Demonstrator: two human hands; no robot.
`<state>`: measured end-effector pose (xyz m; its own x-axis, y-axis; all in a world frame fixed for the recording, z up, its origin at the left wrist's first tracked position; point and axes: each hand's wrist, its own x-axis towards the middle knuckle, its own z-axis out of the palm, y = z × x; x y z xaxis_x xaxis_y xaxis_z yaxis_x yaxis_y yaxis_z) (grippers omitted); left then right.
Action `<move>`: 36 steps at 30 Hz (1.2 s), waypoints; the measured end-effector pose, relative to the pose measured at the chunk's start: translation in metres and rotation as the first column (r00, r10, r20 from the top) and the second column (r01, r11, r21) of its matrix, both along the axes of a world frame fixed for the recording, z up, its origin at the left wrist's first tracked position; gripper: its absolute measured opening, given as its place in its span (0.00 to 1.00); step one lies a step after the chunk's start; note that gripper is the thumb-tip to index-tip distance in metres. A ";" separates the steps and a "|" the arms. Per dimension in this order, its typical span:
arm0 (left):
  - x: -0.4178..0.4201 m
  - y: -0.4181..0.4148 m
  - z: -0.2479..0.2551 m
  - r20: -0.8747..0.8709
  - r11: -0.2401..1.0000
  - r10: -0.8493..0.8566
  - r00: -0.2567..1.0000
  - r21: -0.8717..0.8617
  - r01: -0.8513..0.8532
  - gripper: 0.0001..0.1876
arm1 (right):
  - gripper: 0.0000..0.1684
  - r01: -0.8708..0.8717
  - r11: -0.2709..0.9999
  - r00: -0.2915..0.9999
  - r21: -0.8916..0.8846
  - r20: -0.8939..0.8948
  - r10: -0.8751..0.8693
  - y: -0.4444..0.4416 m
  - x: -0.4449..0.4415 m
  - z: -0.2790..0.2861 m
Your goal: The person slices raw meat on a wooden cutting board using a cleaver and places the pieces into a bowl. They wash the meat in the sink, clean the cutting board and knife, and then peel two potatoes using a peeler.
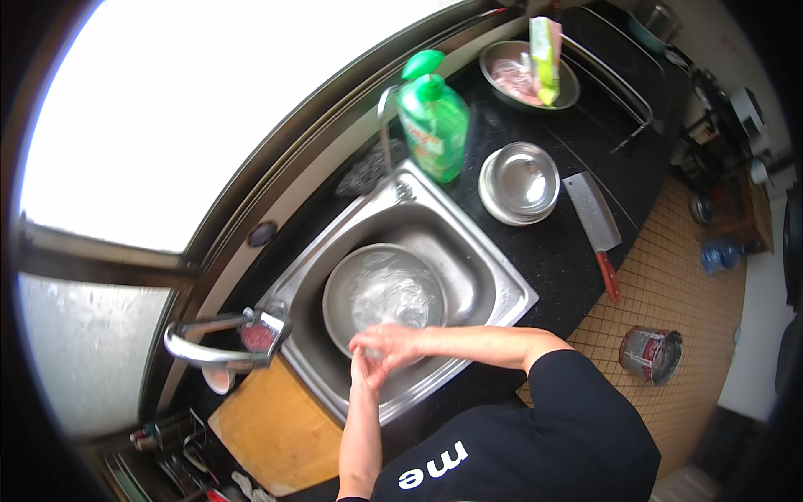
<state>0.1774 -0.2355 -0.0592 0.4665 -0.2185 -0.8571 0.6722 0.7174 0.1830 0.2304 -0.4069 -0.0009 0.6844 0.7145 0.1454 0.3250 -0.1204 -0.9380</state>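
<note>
A stainless steel sink (464, 251) lies before me, with a round metal basin (339, 295) of rippling, foamy water (392, 295) in it. Over the basin's near rim, my right hand (392, 344) bends across and meets my left hand (367, 371). The fingers of both hands touch and overlap. Something pale or wet shows between them, too blurred to name, so I cannot tell whether either hand holds anything.
Left of the sink are a chrome faucet (201, 351) and a wooden cutting board (276, 427). Beyond it stands a green pump bottle (436, 125). To the right are stacked bowls (521, 179), a cleaver (593, 213) with its handle over the counter edge, and a floor bucket (649, 356).
</note>
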 end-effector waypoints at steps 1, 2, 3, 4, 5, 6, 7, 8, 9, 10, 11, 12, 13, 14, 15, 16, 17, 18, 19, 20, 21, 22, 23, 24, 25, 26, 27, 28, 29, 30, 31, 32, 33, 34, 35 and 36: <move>0.009 -0.011 -0.006 0.115 0.989 -0.045 0.992 0.146 0.028 0.31 | 0.34 -0.031 0.995 0.999 0.096 0.011 0.030 -0.003 -0.002 0.007; 0.014 -0.017 -0.009 0.220 0.983 -0.173 0.960 0.106 0.152 0.30 | 0.35 -0.082 0.996 0.996 0.046 -0.036 0.083 -0.004 -0.002 0.006; 0.022 -0.030 0.003 0.336 0.959 -0.284 0.898 0.084 0.272 0.29 | 0.36 -0.136 0.991 0.987 0.003 -0.090 0.136 -0.004 -0.002 0.002; 0.023 -0.034 0.007 0.289 0.964 -0.264 0.920 0.094 0.247 0.28 | 0.36 -0.137 0.990 0.980 0.025 -0.140 0.140 -0.005 -0.002 -0.001; 0.024 -0.037 0.010 0.241 0.970 -0.239 0.941 0.106 0.219 0.28 | 0.35 -0.053 0.997 0.967 0.057 -0.244 0.066 -0.008 0.003 -0.004; 0.024 -0.038 0.013 0.194 0.975 -0.209 0.959 0.120 0.188 0.28 | 0.35 0.031 0.996 0.938 0.080 -0.348 -0.001 -0.013 0.009 -0.005; 0.024 -0.038 0.017 0.147 0.979 -0.174 0.974 0.136 0.155 0.28 | 0.35 0.113 0.989 0.892 0.093 -0.449 -0.060 -0.018 0.016 -0.006; 0.025 -0.038 0.022 0.101 0.981 -0.136 0.986 0.154 0.120 0.27 | 0.33 0.210 0.961 0.776 0.179 -0.628 -0.052 -0.025 0.022 -0.015; 0.027 -0.038 0.036 0.104 0.986 -0.136 0.985 0.112 0.125 0.30 | 0.33 0.294 0.943 0.815 0.159 -0.557 -0.160 -0.020 0.022 -0.022; 0.030 -0.038 0.050 0.108 0.990 -0.132 0.985 0.066 0.126 0.32 | 0.33 0.374 0.916 0.837 0.142 -0.478 -0.267 -0.011 0.020 -0.031; 0.033 -0.036 0.056 0.112 0.992 -0.128 0.985 0.019 0.127 0.35 | 0.33 0.453 0.882 0.841 0.133 -0.393 -0.372 -0.004 0.020 -0.040; 0.039 -0.031 0.052 0.131 0.926 -0.025 0.991 -0.370 0.072 0.35 | 0.35 0.404 0.910 0.858 0.095 -0.383 -0.341 -0.003 0.025 -0.040; 0.036 -0.031 0.051 0.140 0.964 -0.053 0.989 -0.253 0.087 0.34 | 0.36 0.424 0.896 0.771 0.130 -0.571 -0.282 -0.003 0.026 -0.040; 0.028 -0.034 0.051 0.145 0.986 -0.083 0.986 -0.132 0.102 0.34 | 0.37 0.450 0.879 0.652 0.158 -0.731 -0.202 -0.004 0.026 -0.038; 0.027 -0.046 0.067 0.146 0.994 -0.108 0.983 -0.012 0.111 0.33 | 0.39 0.476 0.862 0.506 0.173 -0.856 -0.107 -0.007 0.027 -0.035; 0.025 -0.048 0.071 0.141 0.992 -0.075 0.987 -0.095 0.088 0.34 | 0.40 0.412 0.869 0.483 0.272 -0.875 0.045 -0.012 0.029 -0.035; 0.024 -0.048 0.069 0.164 0.989 -0.071 0.984 -0.116 0.091 0.34 | 0.40 0.328 0.889 0.510 0.319 -0.852 0.118 -0.014 0.033 -0.033; 0.022 -0.048 0.068 0.182 0.986 -0.069 0.981 -0.140 0.095 0.35 | 0.39 0.244 0.901 0.525 0.358 -0.830 0.188 -0.017 0.037 -0.025; 0.017 -0.045 0.066 0.200 0.983 -0.063 0.978 -0.159 0.096 0.35 | 0.39 0.154 0.903 0.534 0.401 -0.803 0.265 -0.019 0.042 -0.016; 0.013 -0.034 0.059 0.196 0.982 -0.014 0.980 -0.183 0.051 0.38 | 0.35 0.115 0.894 0.591 0.434 -0.753 0.289 -0.023 0.048 -0.005; 0.011 -0.029 0.060 0.167 0.971 0.035 0.985 -0.238 0.006 0.38 | 0.34 0.084 0.868 0.588 0.489 -0.728 0.353 -0.021 0.053 -0.003; 0.011 -0.026 0.060 0.199 0.962 0.023 0.980 -0.270 0.032 0.37 | 0.34 0.056 0.839 0.582 0.542 -0.700 0.413 -0.017 0.057 -0.002; 0.012 -0.025 0.061 0.231 0.952 0.012 0.973 -0.301 0.059 0.37 | 0.33 0.031 0.805 0.574 0.593 -0.670 0.472 -0.014 0.061 -0.001; 0.016 -0.030 0.069 0.171 0.940 0.074 0.982 -0.342 -0.012 0.35 | 0.32 0.061 0.775 0.597 0.629 -0.645 0.477 -0.011 0.065 0.006; 0.020 -0.030 0.073 0.189 0.952 0.035 0.981 -0.306 0.025 0.34 | 0.31 0.047 0.784 0.572 0.619 -0.660 0.487 -0.011 0.069 0.016; 0.024 -0.030 0.076 0.203 0.961 -0.005 0.979 -0.268 0.061 0.33 | 0.30 0.046 0.766 0.509 0.641 -0.675 0.534 -0.011 0.073 0.021; 0.026 -0.031 0.082 0.212 0.969 -0.039 0.976 -0.231 0.089 0.32 | 0.28 0.043 0.749 0.437 0.661 -0.687 0.581 -0.009 0.075 0.024; 0.035 -0.040 0.101 0.196 0.988 -0.143 0.970 -0.032 0.152 0.30 | 0.26 0.049 0.785 0.529 0.617 -0.683 0.504 -0.008 0.076 0.021; 0.042 -0.034 0.086 0.231 0.951 -0.220 0.948 -0.165 0.261 0.28 | 0.23 0.062 0.818 0.613 0.572 -0.669 0.421 -0.009 0.079 0.017; 0.051 -0.049 0.102 0.246 0.944 -0.329 0.912 0.064 0.323 0.26 | 0.21 0.108 0.846 0.712 0.522 -0.634 0.301 -0.003 0.079 0.014; 0.053 -0.058 0.104 0.252 0.955 -0.284 0.925 0.167 0.247 0.23 | 0.20 0.108 0.855 0.770 0.506 -0.587 0.250 0.000 0.080 0.011; 0.053 -0.054 0.101 0.195 0.940 -0.322 0.926 0.181 0.289 0.17 | 0.17 0.094 0.883 0.740 0.460 -0.625 0.247 -0.001 0.081 0.013; 0.053 -0.058 0.102 0.156 0.944 -0.277 0.948 0.228 0.238 0.14 | 0.16 0.135 0.918 0.696 0.373 -0.695 0.180 0.004 0.078 0.016; 0.056 -0.061 0.097 0.114 0.922 -0.291 0.950 0.299 0.247 0.14 | 0.15 0.162 0.928 0.645 0.336 -0.748 0.158 0.005 0.078 0.010; 0.057 -0.061 0.089 0.095 0.908 -0.303 0.948 0.332 0.257 0.16 | 0.13 0.211 0.907 0.650 0.364 -0.745 0.148 0.010 0.074 -0.002; 0.063 -0.062 0.091 0.066 0.874 -0.392 0.918 0.340 0.348 0.20 | 0.11 0.248 0.913 0.594 0.325 -0.795 0.122 0.014 0.071 -0.009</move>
